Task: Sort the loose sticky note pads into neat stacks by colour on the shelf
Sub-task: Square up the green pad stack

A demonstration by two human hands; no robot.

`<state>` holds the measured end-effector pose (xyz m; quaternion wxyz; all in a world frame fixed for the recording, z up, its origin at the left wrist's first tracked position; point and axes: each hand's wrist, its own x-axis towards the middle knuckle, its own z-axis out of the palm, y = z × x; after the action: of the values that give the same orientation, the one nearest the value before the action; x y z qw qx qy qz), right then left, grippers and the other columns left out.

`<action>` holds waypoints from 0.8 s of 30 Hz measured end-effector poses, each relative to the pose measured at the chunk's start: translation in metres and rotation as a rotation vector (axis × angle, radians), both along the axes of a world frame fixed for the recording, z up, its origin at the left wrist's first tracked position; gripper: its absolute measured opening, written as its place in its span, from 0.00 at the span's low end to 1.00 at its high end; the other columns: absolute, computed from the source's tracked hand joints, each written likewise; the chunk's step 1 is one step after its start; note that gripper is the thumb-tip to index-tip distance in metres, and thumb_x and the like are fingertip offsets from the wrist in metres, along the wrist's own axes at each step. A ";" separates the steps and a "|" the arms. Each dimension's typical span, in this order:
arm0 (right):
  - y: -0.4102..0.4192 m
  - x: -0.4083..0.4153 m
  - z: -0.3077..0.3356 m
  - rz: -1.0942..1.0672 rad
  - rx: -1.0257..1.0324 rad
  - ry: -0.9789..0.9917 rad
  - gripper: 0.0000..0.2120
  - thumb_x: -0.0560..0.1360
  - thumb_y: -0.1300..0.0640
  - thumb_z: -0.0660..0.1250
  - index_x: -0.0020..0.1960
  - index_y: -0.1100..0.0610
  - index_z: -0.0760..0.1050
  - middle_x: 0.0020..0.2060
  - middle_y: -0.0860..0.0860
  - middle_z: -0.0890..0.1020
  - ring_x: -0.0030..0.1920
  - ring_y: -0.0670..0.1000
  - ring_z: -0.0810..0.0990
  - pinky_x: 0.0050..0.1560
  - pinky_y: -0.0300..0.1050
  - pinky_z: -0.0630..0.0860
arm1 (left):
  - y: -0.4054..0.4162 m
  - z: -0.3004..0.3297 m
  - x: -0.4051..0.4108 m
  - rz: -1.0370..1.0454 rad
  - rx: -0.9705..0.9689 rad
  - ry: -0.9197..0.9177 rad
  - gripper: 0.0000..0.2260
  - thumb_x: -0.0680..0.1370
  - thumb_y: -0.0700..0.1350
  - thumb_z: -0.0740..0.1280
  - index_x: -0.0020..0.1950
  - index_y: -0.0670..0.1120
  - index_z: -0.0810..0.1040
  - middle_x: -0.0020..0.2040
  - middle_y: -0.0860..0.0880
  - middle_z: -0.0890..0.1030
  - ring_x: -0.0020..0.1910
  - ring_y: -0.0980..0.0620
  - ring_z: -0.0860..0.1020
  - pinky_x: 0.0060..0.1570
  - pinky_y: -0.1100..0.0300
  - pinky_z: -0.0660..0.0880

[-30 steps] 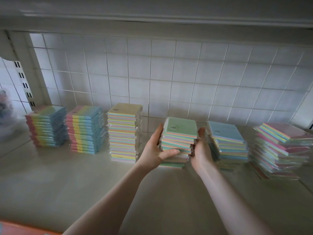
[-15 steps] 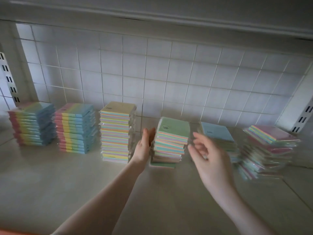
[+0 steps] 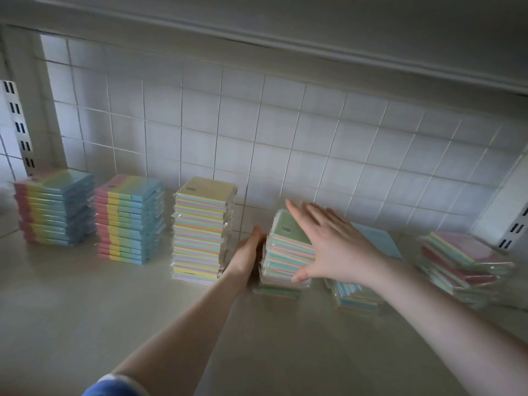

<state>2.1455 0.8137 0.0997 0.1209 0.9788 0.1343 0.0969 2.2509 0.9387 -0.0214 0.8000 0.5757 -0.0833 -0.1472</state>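
Several stacks of wrapped sticky note pads stand along the shelf. A green-topped stack (image 3: 285,254) stands in the middle. My left hand (image 3: 248,255) lies flat against its left side, fingers straight. My right hand (image 3: 328,244) hovers with spread fingers over the stack's right side and top, the thumb against its front edge. A blue-topped stack (image 3: 357,295) lies partly hidden under my right forearm. To the left stand a yellow-topped stack (image 3: 201,232) and two pink-yellow-green-blue striped stacks (image 3: 128,220) (image 3: 54,208). A messy pink-topped pile (image 3: 463,267) sits at the right.
The beige shelf surface (image 3: 114,315) stretches in front of the stacks. A white tiled back wall (image 3: 257,132) stands behind them. Slotted shelf uprights (image 3: 20,127) (image 3: 514,227) flank both sides. An upper shelf edge (image 3: 285,38) runs overhead.
My right hand let go of the green-topped stack, swung off to the right, then came back over its top and right side. My left hand slid flat against the stack's left side.
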 end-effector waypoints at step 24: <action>-0.014 0.039 -0.002 0.051 0.098 0.163 0.54 0.67 0.43 0.73 0.77 0.48 0.38 0.77 0.47 0.44 0.76 0.46 0.47 0.72 0.37 0.46 | -0.001 -0.004 0.005 -0.006 -0.121 0.040 0.20 0.83 0.51 0.54 0.57 0.41 0.80 0.55 0.40 0.82 0.55 0.42 0.80 0.61 0.47 0.72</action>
<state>2.1841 0.7992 0.0981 0.0593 0.9844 0.1636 0.0266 2.2562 0.9381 -0.0249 0.8344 0.5229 -0.0779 -0.1558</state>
